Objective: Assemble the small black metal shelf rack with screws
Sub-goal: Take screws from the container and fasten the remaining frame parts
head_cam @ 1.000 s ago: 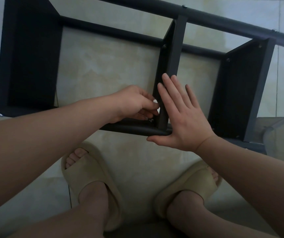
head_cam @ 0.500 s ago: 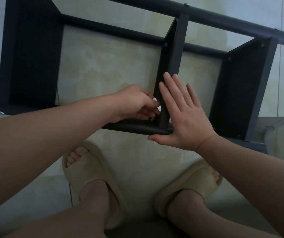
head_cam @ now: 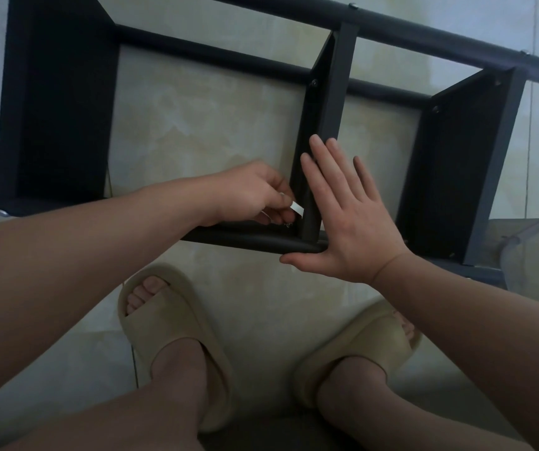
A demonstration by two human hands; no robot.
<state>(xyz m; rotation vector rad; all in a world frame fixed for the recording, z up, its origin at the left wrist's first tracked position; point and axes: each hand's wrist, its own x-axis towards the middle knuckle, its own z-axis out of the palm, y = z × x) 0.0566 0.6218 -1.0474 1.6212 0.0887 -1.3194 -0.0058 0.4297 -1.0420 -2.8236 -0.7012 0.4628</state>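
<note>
**Head view.** The black shelf rack (head_cam: 63, 102) is lying on its side on the tiled floor (head_cam: 203, 125), just beyond the two slippers (head_cam: 177, 320). I am reading it as nearly built, with three panels standing between the rails.

- **Right hand:** the right hand (head_cam: 353, 219) is lying flat and open. Its fingers are pressing straight against the middle panel (head_cam: 336, 89), and its thumb is running along the near rail (head_cam: 261, 244).
- **Left hand:** the left hand (head_cam: 252, 193) is curling round a small pale tool (head_cam: 297, 207). It is pinching the tool at the inner corner where that panel is meeting the near rail.
- **Screw:** a glint just below the tool is looking like the screw (head_cam: 289, 225), though it is too small for me to be certain.

**Step in hand, as I am judging it:** tightening this joint. To do it well, the right palm should be holding the panel square and pressed to the rail, so that the holes are lining up. The left hand should be turning in short arcs, seating the tool fully in the screw head and stopping once the screw is biting firm.
</note>
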